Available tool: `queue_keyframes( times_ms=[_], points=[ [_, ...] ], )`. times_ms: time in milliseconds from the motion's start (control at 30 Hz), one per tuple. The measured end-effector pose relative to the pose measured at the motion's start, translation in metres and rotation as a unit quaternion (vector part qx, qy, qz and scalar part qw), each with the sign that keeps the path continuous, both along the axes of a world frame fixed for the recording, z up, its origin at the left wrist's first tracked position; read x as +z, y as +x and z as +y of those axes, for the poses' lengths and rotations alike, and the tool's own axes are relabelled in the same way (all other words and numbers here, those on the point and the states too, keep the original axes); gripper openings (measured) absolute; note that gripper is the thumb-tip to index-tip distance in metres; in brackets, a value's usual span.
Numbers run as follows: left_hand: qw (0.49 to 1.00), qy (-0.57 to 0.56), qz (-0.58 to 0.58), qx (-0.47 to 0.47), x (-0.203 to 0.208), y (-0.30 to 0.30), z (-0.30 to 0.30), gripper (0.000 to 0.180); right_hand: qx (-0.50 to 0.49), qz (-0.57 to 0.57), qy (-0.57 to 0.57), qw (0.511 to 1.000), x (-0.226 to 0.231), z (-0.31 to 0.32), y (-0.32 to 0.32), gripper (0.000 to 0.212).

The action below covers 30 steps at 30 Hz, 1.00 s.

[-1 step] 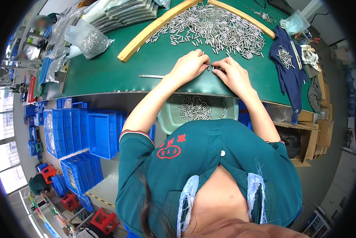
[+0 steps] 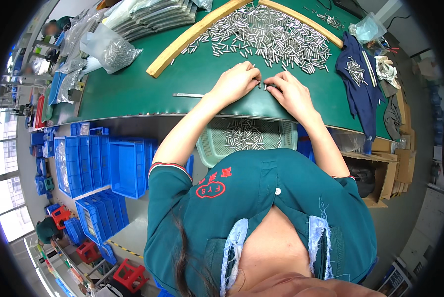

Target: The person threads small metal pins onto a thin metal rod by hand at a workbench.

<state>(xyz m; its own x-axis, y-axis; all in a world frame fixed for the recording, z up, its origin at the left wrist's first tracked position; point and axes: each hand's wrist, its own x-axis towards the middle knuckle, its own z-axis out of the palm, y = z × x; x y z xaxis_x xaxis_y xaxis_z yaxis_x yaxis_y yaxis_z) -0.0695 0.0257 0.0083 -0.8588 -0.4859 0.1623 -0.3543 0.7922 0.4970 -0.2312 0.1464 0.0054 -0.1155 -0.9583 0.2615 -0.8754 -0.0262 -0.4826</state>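
My left hand (image 2: 237, 80) and my right hand (image 2: 290, 91) face each other over the green table, in front of a heap of short metal pins (image 2: 276, 37). The left fingers are pinched on a small metal pin (image 2: 260, 85). Another metal pin (image 2: 265, 87) shows at the right fingertips, held between thumb and fingers. A narrow gap separates the two pins. Under the table's front edge, a light green basket (image 2: 207, 148) holds more pins. A flat metal strip (image 2: 188, 95) lies beside my left wrist.
Wooden bars (image 2: 182, 47) border the heap. Plastic bags (image 2: 110, 49) of parts lie to the left. On the right are a dark blue cloth (image 2: 353, 94) bearing pins and cardboard boxes (image 2: 380, 171) below. Blue bins (image 2: 128, 166) stand at lower left.
The pin at my right fingertips has shifted very slightly toward me. Both hands stay in place.
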Motion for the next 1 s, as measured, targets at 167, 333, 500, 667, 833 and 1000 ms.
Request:
queue_keyframes(
  times_ms=[167,333,500,667,833,1000],
  points=[
    [0.998,-0.028,0.042,-0.046,-0.005,0.006,-0.006,0.010,0.015,0.001,0.009,1.000,0.003,0.002,-0.001,0.016],
    [0.997,-0.033,0.041,-0.065,-0.004,0.010,-0.007,0.010,-0.017,-0.002,0.055,0.998,0.007,-0.001,0.003,0.018],
    [0.999,-0.021,0.034,-0.035,0.000,0.011,-0.003,0.020,0.006,-0.063,0.051,0.997,0.002,-0.008,0.008,0.027],
    [0.999,0.011,0.034,-0.030,0.002,0.014,0.004,0.024,0.034,-0.112,0.061,0.991,0.003,-0.012,0.010,0.035],
    [0.999,0.002,0.037,-0.031,0.005,0.017,0.003,0.023,0.043,-0.044,0.068,0.996,0.002,-0.012,0.008,0.030],
    [0.998,-0.065,-0.027,0.005,0.009,0.020,0.002,0.020,0.013,-0.019,0.051,0.998,-0.001,-0.012,0.009,0.026]
  ],
)
